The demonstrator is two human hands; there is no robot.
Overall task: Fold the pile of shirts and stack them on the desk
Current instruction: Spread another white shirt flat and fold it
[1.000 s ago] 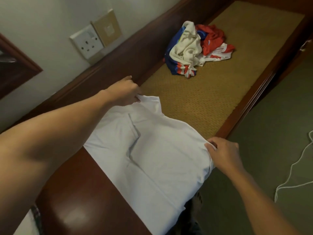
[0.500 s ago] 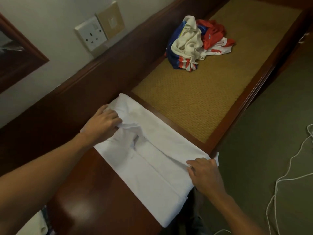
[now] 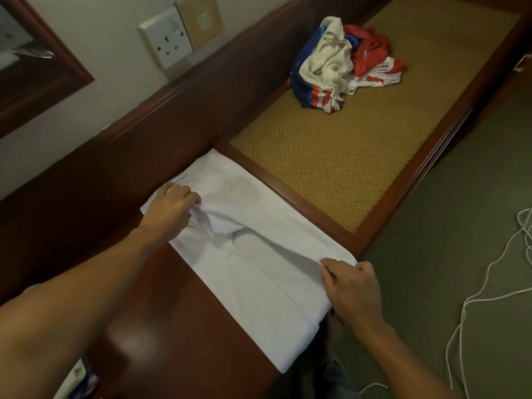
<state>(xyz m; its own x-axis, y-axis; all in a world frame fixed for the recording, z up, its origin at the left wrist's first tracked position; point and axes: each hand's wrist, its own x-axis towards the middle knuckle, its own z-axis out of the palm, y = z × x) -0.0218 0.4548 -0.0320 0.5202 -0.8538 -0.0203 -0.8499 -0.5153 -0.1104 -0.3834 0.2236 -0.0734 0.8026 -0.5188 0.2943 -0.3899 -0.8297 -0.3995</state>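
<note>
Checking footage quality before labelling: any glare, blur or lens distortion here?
Head view: soft glare on the desk at its near end; desk edges bow slightly from the wide angle; the white shirt is pale, its folds faint; the shirt pile is fairly sharp.

One head-worn wide-angle view, looking forward and down, rolled so the dark polished wooden surface [image 3: 161, 335] runs diagonally. Near, at arm's reach. Cream wall [image 3: 100, 30] upper left, green carpet floor [image 3: 446, 240] right.

Dark polished wooden desk [image 3: 161, 335] runs lower left to upper right. Woven tan inset panel [image 3: 345, 162] fills upper-right part. White shirt [image 3: 259, 269] lies across bare wood, centre. Crumpled pile of shirts [image 3: 339, 67] on inset, upper right.
</note>
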